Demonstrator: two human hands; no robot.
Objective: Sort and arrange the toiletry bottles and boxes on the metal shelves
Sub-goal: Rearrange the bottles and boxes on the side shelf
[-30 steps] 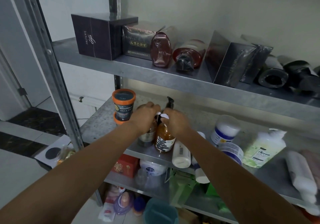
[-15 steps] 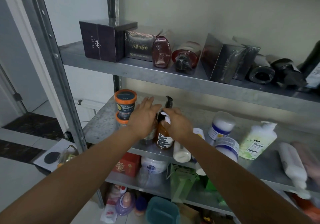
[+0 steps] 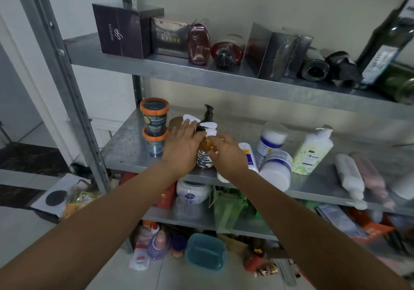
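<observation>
On the middle metal shelf (image 3: 125, 146) stands an amber pump bottle (image 3: 204, 158) with a white pump head. A brown bottle (image 3: 175, 121) with a white pump and a black-pump bottle (image 3: 208, 111) stand close behind it. My left hand (image 3: 182, 149) lies with straight fingers against the brown bottle, just left of the amber one. My right hand (image 3: 229, 154) has loosely spread fingers that touch the amber bottle's right shoulder. Two orange-rimmed tubs (image 3: 154, 119) are stacked to the left.
White jars (image 3: 274, 135), a pale green pump bottle (image 3: 313, 150) and lying white and pink bottles (image 3: 349, 177) fill the shelf's right. The top shelf (image 3: 201, 74) holds dark boxes (image 3: 122, 31) and lying bottles. More items crowd the lower shelf and floor. The upright post (image 3: 67, 83) stands at left.
Both hands gripped the bottles' necks a second ago. Their fingers have since loosened and straightened, and the hands have drawn slightly back. The view has shifted to the right.
</observation>
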